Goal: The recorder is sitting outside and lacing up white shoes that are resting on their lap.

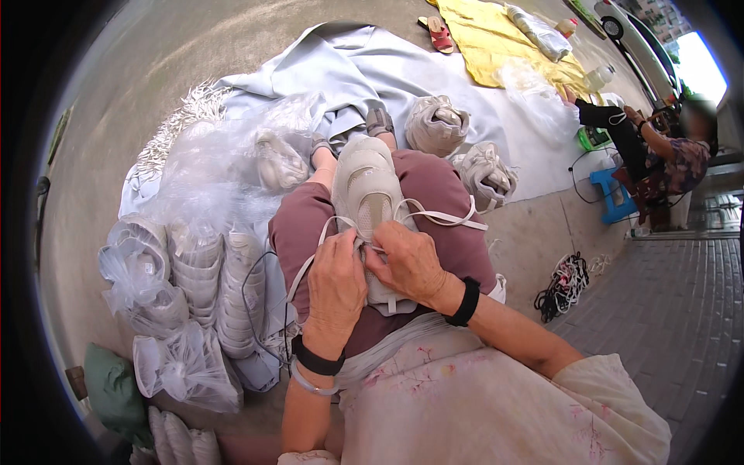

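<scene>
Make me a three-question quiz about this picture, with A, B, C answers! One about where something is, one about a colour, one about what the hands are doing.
1. Where does the pale shoe lie?
A. On the person's lap
B. On the blue stool
C. On the yellow cloth

2. What colour is the cloth spread at the far end of the ground?
A. Green
B. Yellow
C. Black

3. What are the left hand and the right hand doing?
A. Resting flat on the floor
B. Holding a bottle
C. Pinching the shoe's lace

Answers:
1. A, as the shoe rests on the legs in dark red trousers.
2. B, as it is plainly yellow, beyond the pale blue sheet.
3. C, as both hands' fingertips meet on the white lace at the shoe's near end.
</scene>
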A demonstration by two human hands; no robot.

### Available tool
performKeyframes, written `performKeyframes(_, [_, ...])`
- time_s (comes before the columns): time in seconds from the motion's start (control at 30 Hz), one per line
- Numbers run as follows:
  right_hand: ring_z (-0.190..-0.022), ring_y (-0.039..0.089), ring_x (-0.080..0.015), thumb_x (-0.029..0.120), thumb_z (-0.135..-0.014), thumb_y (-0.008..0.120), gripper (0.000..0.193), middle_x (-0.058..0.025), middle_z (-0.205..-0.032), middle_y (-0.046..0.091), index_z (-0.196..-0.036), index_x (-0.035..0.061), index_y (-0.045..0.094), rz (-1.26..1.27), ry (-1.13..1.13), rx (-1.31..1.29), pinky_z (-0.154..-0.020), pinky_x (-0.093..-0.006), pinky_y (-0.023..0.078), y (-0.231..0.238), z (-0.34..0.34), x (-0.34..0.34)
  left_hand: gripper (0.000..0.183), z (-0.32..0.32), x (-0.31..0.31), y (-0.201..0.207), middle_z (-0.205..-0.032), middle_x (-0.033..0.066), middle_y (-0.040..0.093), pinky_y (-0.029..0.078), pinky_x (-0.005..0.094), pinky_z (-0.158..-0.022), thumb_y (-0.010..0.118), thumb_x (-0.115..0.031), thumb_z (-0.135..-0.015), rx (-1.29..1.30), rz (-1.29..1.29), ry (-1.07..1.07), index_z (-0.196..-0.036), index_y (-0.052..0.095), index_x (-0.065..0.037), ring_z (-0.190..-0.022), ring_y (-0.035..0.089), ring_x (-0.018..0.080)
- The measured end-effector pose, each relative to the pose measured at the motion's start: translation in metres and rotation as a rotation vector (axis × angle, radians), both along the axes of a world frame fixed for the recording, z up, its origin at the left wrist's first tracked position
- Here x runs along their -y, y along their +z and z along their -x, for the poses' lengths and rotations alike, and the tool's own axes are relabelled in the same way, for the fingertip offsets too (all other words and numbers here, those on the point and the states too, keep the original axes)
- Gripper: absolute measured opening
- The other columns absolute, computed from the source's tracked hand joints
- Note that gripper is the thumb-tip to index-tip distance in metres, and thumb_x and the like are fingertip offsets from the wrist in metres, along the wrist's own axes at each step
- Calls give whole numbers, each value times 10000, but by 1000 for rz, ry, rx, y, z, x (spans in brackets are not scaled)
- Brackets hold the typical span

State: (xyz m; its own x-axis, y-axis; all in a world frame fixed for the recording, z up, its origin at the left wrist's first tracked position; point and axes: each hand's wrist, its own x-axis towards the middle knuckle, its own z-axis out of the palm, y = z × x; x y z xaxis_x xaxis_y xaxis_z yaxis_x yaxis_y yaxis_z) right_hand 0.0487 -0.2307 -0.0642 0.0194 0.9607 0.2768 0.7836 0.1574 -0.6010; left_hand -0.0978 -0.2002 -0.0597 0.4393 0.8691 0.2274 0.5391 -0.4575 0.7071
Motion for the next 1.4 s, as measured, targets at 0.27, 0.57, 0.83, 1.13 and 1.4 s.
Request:
performKeyframes(0.27, [-613,593,-283,98,-767,660,170,-98,-718,513,-787,75,493,-115,38,73,-516,-377,471,-6,-5,1,244,10,-22,0,-934,199,616,495,396,-755,565,38,-812,145,134,-166,-1053,604,34,-873,613,379])
performKeyframes(0.57, [-601,592,-258,130,-770,686,196,-78,-711,508,-776,83,495,-148,69,116,-506,-356,474,-6,-5,2,194,13,-24,0,-906,185,631,496,347,-735,581,51,-813,228,198,-193,-1005,608,42,-846,633,354])
performKeyframes(0.83, [-595,598,-197,154,-779,663,157,-55,-698,509,-756,96,519,-104,112,502,-489,-326,458,14,4,8,88,12,-15,4,-836,177,542,460,432,-664,517,43,-848,227,107,-173,-920,525,-7,-781,563,401])
performKeyframes(1.13, [-622,614,-208,132,-760,588,93,-53,-715,520,-809,71,537,-135,277,598,-506,-343,476,13,2,-4,101,9,-11,2,-839,191,558,460,450,-679,516,36,-833,196,90,-130,-917,504,-19,-812,574,415])
performKeyframes(1.4, [-628,652,-229,113,-763,601,85,-87,-739,559,-804,54,556,21,238,583,-497,-344,495,19,3,2,166,7,-9,6,-901,186,620,488,415,-732,559,30,-817,254,222,-58,-971,539,-28,-861,619,391])
